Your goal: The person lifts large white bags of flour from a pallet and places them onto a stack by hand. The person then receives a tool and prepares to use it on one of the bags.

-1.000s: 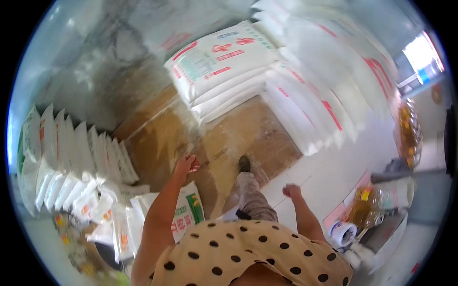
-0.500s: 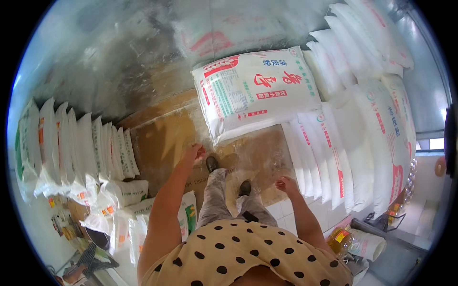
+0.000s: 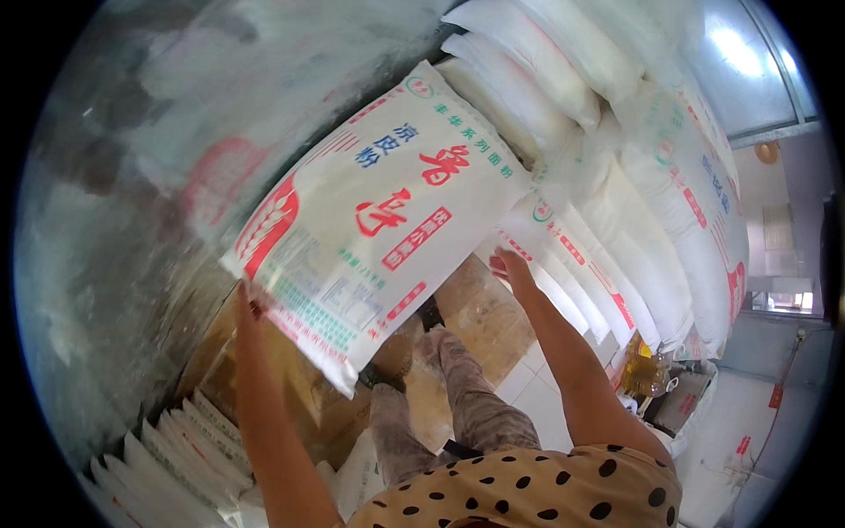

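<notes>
Reaches forward with both bare hands toward a large white sack point(image 3: 370, 238) printed in red, green and blue. Has the left hand point(image 3: 253, 304) at the near left corner of the sack, touching its edge just below a red wheat-ear print. Cannot tell the tightness of this left grip, with the fingers partly hidden behind the edge. Holds the right hand point(image 3: 510, 267) close beside the right-hand edge of the sack, fingers loosely curled, the grasp partly open and without a load. Cannot tell any contact between those fingertips and the sack.

Faces the sack straight ahead, slanted across the middle of the view, printed side up, its far left edge running along a grey wall point(image 3: 114, 176), its lowest corner over brown cardboard point(image 3: 304, 387). Cannot tell from here the support beneath it. Has stacked white sacks point(image 3: 616, 229) to the right and beyond, and a row of narrow sacks point(image 3: 189, 449) on edge at the lower left. Stands in dark shoes point(image 3: 387, 380), grey trousers point(image 3: 484, 418) and a dotted cream top point(image 3: 528, 493), with white tiles point(image 3: 537, 374) and an amber jug point(image 3: 647, 374) off to the right
</notes>
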